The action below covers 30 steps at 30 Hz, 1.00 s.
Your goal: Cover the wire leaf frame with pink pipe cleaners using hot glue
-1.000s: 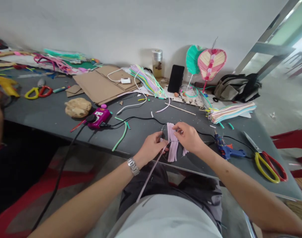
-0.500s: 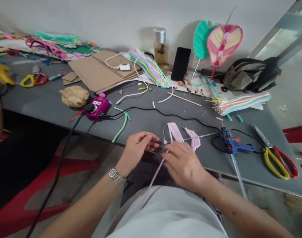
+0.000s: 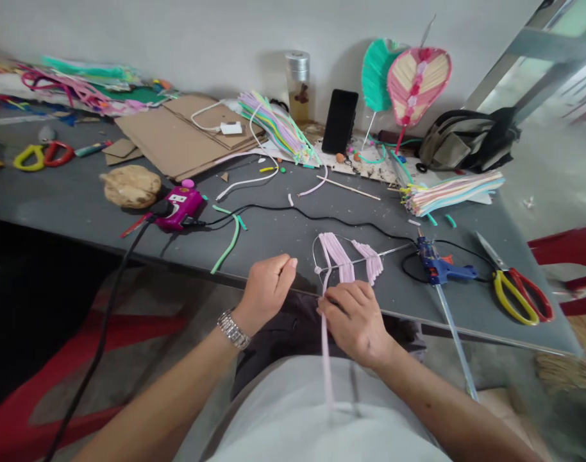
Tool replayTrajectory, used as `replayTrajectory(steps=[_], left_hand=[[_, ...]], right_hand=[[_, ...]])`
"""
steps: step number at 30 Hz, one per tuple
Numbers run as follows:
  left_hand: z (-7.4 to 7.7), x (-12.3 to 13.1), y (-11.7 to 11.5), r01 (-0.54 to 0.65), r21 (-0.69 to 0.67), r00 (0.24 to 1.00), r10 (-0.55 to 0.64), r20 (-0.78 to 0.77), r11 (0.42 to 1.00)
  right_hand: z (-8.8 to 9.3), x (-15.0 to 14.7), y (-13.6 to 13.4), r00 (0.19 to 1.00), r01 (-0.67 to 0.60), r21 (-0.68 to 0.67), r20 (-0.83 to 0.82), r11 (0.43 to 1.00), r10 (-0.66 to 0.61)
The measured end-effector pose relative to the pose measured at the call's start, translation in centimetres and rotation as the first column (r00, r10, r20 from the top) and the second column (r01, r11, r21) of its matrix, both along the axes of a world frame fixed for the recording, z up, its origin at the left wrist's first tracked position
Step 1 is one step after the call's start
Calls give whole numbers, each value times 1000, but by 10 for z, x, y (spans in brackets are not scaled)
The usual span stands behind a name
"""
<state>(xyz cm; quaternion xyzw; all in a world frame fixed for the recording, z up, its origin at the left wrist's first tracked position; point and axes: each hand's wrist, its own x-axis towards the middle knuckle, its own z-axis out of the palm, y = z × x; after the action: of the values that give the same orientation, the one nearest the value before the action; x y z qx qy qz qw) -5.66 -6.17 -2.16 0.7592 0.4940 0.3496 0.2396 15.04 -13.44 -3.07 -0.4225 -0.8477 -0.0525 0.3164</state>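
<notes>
My right hand (image 3: 355, 317) is closed at the table's front edge, its thumb and fingers pinching a pale pink pipe cleaner (image 3: 326, 350). That strand runs up onto a leaf-shaped wire frame (image 3: 315, 250) and hangs down in front of my shirt. Rows of pink pipe cleaner (image 3: 338, 256) cover parts of the frame, on both sides of its straight middle stem. Left of the frame, my left hand (image 3: 268, 289) is curled with the thumb against the index finger; whether anything is inside it is hidden.
Right of the frame lie a blue glue gun (image 3: 440, 263) and large scissors (image 3: 519, 285). A black cord crosses behind, from a purple power socket (image 3: 180, 206). Pipe cleaner bundles (image 3: 454, 194), cardboard (image 3: 177, 138), a phone (image 3: 340, 120) and finished leaf shapes (image 3: 419, 83) line the back.
My left hand has gone from loosely spread fingers to curled ones. My right hand has drawn slightly down toward me along the pink strand, which hangs straighter. The view has shifted right.
</notes>
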Motion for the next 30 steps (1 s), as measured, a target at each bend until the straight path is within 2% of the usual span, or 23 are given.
replayTrajectory(steps=[2,5,9,14,19,26,30], left_hand=[[-2,3,1,68,126,996,-59,-73,990],[-4,10,4,202,268,975,-169,-142,942],[-12,17,9,390,236,908,-328,-262,890],[-18,21,15,396,251,911,-342,-232,883],[-18,23,18,403,252,908,-350,-231,880],[-10,26,21,475,174,827,-370,-424,863],[-6,27,21,487,143,804,-378,-459,861]], right_hand=[[-1,5,-5,999,12,-14,-30,1000,-13],[-4,11,-10,998,17,-12,-52,1000,-17],[-7,15,-11,999,19,-36,-44,999,-21],[-5,17,-7,998,40,-126,-36,991,-44],[4,22,5,988,138,-236,101,962,-117],[0,28,12,976,130,-200,197,971,-90],[-2,31,11,979,104,-161,191,981,-72]])
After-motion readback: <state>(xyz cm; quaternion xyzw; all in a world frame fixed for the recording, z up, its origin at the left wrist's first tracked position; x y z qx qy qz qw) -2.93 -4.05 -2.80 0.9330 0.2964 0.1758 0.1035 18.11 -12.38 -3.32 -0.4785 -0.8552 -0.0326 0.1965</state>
